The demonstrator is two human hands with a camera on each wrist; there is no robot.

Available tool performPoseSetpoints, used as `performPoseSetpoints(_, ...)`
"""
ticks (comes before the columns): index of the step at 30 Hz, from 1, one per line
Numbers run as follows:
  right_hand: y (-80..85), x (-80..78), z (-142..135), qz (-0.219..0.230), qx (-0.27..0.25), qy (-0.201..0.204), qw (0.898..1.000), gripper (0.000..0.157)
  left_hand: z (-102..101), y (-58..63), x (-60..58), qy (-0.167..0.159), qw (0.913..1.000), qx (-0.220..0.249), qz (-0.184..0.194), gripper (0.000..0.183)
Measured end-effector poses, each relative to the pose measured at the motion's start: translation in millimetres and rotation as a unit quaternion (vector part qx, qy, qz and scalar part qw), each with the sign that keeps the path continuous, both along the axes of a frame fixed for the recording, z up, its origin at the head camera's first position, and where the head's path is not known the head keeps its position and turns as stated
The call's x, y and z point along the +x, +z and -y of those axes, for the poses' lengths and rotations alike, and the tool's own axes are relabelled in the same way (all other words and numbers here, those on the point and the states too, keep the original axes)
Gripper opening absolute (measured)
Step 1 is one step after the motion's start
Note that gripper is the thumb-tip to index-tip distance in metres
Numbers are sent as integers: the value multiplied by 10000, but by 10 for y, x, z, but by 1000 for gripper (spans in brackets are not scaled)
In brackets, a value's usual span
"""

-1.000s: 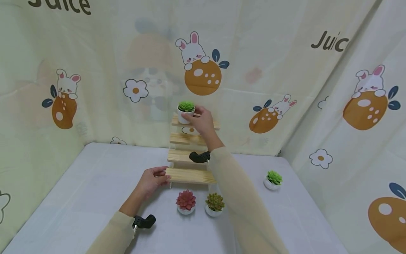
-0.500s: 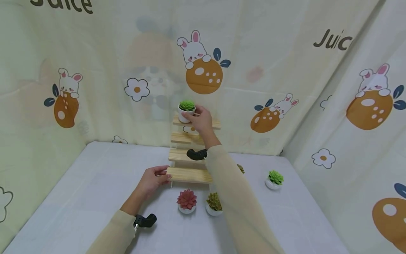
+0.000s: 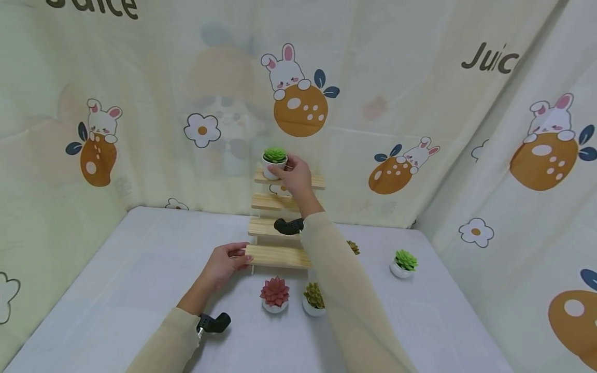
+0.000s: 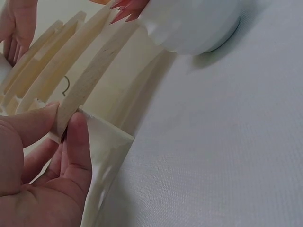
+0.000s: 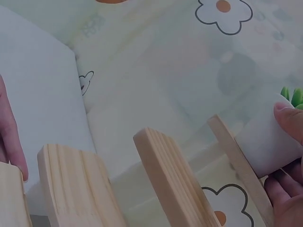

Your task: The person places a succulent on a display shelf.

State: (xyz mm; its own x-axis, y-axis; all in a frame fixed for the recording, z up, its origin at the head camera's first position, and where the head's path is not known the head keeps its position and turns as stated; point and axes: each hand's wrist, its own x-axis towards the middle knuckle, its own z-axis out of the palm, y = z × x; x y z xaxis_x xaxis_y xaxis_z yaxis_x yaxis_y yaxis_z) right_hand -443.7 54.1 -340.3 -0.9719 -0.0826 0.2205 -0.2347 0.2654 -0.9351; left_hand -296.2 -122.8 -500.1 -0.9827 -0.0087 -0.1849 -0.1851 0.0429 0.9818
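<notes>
While I am monitoring from a distance, the head view is showing the right hand (image 3: pixel 297 177) gripping the potted succulent (image 3: pixel 274 163), which is resting upright near the left end of the top plank (image 3: pixel 315 181); the left hand (image 3: pixel 225 265) is pinching the lowest plank (image 3: pixel 279 257). In the left wrist view, its thumb and fingers are clasping that end; I am judging that a tug there could rock the stand (image 3: pixel 267 226). In the right wrist view, a sideways nudge from the gripping fingers could tip the pot (image 5: pixel 267 137); it is looking smooth, white, bright-green leaf tips (image 5: pixel 297 98) showing.
</notes>
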Motion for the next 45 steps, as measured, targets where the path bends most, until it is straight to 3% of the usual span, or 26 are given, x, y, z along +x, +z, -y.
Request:
performPoseSetpoints(5,-14,12,-11,-15,-70,-27,10000,62,-2,6,-3,6,10000,-61,4,47)
performPoseSetpoints(13,-39,106,-69,-115,-599,43,9981,66,16,7,-8,-54,10000,-8,-72,47)
performPoseSetpoints(26,-87,368,-279,-721,-731,170,9946,68,53,15,-18,-154,9997,-53,-190,47)
performPoseSetpoints(45,-382,1077,-966,-698,-829,697,9917,50,22,-7,-23,-178,9995,-69,-248,47)
